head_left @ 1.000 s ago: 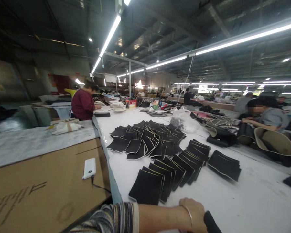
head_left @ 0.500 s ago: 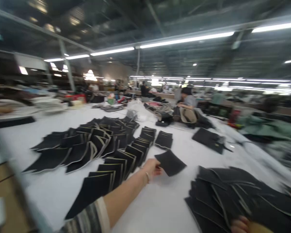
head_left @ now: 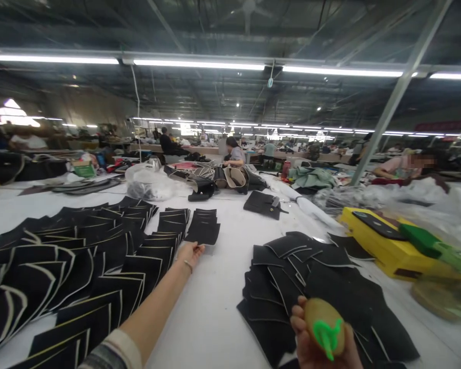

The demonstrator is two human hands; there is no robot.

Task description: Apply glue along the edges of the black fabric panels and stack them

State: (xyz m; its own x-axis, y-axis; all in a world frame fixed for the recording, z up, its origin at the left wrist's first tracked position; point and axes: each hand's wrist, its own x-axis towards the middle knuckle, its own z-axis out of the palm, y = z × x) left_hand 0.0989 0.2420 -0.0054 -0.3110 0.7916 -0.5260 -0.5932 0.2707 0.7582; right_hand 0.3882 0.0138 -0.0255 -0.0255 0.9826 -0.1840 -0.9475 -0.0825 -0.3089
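Note:
My left hand (head_left: 192,252) pinches the near edge of a black piece (head_left: 202,233), which lies on or just over a short row of similar pieces at the table's middle. Rows of overlapping black pieces with pale edges (head_left: 111,256) spread to the left of it. At the lower right, my right hand (head_left: 305,335) is wrapped round a tan rounded object (head_left: 325,323) with a bright green mark on it. That hand is above the near part of a loose heap of black pieces (head_left: 341,282).
A yellow box (head_left: 388,251) with a phone (head_left: 378,225) on top stands at the right, beside clear plastic. A black bag piece (head_left: 265,204), a plastic bag (head_left: 149,179) and bags lie farther back. A person (head_left: 235,152) works across the white table (head_left: 211,302).
The view has swung right. My left hand has brought its black piece over to the short row. My right hand has come further into view with the tan object.

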